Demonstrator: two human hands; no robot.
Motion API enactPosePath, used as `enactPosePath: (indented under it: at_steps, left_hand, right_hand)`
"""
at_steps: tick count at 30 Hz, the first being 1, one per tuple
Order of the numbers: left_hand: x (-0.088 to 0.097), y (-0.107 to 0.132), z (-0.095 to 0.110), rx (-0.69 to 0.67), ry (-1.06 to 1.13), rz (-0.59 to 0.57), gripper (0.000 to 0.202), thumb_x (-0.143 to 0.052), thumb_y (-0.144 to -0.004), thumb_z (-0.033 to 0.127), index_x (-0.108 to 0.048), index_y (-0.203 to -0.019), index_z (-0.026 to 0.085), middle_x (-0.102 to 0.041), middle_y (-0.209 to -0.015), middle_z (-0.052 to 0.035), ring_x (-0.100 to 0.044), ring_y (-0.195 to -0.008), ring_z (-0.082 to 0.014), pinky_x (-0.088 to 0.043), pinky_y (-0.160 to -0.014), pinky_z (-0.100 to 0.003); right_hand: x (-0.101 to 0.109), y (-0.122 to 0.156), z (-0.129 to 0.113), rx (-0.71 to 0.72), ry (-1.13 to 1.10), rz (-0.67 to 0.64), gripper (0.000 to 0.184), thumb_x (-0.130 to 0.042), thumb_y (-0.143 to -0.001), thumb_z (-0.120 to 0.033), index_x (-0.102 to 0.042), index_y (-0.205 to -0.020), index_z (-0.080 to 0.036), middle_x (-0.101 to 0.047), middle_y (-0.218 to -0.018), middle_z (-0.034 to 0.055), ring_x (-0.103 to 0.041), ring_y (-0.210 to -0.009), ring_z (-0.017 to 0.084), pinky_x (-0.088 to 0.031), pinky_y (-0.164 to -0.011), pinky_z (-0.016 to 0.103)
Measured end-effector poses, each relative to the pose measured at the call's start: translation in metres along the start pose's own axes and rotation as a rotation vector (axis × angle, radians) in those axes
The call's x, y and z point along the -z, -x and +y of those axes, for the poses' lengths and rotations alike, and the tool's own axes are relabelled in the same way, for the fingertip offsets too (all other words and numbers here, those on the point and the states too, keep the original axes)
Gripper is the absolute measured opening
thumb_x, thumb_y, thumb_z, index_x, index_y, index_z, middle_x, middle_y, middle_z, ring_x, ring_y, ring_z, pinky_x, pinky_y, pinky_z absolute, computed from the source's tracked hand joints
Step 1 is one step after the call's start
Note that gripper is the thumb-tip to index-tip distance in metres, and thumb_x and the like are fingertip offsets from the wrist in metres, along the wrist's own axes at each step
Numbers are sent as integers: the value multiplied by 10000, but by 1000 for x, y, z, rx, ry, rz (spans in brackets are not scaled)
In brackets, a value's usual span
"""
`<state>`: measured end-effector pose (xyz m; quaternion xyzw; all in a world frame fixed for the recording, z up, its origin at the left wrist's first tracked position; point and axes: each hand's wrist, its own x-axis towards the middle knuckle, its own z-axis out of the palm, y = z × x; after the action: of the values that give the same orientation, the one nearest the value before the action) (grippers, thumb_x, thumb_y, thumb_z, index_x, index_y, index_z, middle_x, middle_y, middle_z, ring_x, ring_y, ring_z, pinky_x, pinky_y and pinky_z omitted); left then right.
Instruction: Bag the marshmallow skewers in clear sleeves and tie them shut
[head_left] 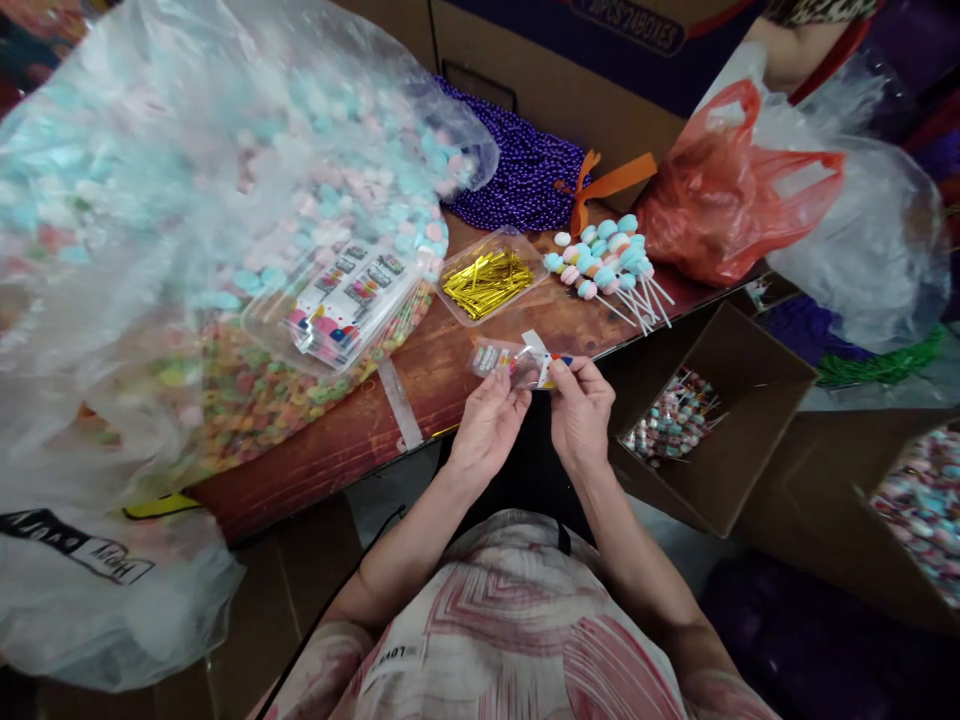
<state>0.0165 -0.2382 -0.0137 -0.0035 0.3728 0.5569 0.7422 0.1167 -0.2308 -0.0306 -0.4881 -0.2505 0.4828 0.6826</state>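
Just over the table's front edge, a small printed clear plastic bag (491, 355) is pinched between both hands. My left hand (491, 415) grips its left part, and my right hand (581, 400) holds its right end between thumb and fingers. Whether anything is inside the bag I cannot make out. Beyond the hands lies a clear tray of gold twist ties (487, 284). To its right is a pile of pastel candy lollipops (604, 260) on white sticks. On the left, a stack of printed bags (356, 295) sits in a clear plastic tray.
Large clear sacks of pastel candies (300, 150) cover the table's left side. Purple bead strands (517, 170) lie at the back, beside a red plastic bag (727, 200). Below right, a cardboard box (750, 420) holds wrapped lollipops. Another person's arm (802, 50) shows at top right.
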Motion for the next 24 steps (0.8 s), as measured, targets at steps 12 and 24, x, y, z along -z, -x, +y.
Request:
enactPosePath:
  at_steps: [12,24]
  left_hand:
    - [-6,-14,-12,-321,-150,43,413,-827,-723,514,-640,-659,151,-635,-630,18,-557,-548,-69,-442,-550,-202]
    - [-6,-29,3,-394,-128,85,305,-905,-648,364,-691,-751,172,-677,-744,34,-623,-674,-71,-470,-656,-196]
  right_hand:
    - [-2,10,1,230,428,0,473,-592,-939,-459,-379,-600,-210,-327,-594,-58,-301,-578,92,-295,-539,245]
    - [4,-8,6,243,559,-14,528,-576,-930,-514,-349,-560,-215,-320,-557,-57,-314,-542,88,-292,-518,252]
